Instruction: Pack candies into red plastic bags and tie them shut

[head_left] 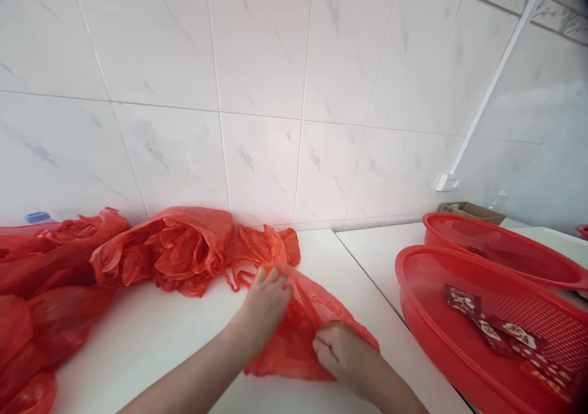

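A thin red plastic bag (301, 316) lies spread over the white tabletop, partly lifted, between my hands. My left hand (269, 297) has its fingers curled onto the bag's upper part, gripping the film. Lower down and to the right, my right hand (340, 353) is closed in a fist on the bag's side, with film bunched in it. Just behind my left hand sits another crumpled red bag (260, 245); whether it joins the one I hold cannot be told. Whatever is inside the held bag does not show.
More red plastic bags (169, 248) are heaped along the wall at left. Two red perforated baskets (416, 267) stand at right, the nearer one holding several dark red packets (514, 331). A cardboard box (482, 213) and a white wall socket (447, 182) are behind them.
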Motion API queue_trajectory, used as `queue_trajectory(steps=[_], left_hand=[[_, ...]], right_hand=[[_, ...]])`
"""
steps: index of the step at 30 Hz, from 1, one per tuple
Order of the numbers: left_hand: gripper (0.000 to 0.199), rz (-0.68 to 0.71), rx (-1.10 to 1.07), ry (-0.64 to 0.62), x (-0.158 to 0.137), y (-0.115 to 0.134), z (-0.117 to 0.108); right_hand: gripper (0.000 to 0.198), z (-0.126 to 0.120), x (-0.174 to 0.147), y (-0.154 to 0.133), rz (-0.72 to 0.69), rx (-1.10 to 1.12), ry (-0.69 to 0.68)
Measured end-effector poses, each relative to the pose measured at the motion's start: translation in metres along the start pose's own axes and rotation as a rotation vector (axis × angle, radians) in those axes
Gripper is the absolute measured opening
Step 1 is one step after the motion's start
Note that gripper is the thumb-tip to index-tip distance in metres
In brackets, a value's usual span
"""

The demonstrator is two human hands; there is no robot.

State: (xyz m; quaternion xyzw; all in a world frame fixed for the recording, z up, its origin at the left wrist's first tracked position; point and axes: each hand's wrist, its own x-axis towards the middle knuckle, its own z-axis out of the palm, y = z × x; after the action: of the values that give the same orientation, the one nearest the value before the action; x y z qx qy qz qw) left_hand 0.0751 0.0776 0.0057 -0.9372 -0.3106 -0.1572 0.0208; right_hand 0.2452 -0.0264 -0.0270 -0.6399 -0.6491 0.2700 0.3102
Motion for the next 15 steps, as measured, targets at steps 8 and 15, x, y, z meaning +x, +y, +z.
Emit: queue_trajectory(steps=[8,15], left_hand=[[0.029,0.229,0.175,-0.076,-0.016,0.018,-0.031],[0.051,0.115,-0.054,-0.302,-0.029,0.023,-0.004]], right_hand=[[0.021,-0.003,0.001,0.004,0.047,0.221,0.13],[0.02,-0.007,0.003,0.036,0.166,0.275,0.052]])
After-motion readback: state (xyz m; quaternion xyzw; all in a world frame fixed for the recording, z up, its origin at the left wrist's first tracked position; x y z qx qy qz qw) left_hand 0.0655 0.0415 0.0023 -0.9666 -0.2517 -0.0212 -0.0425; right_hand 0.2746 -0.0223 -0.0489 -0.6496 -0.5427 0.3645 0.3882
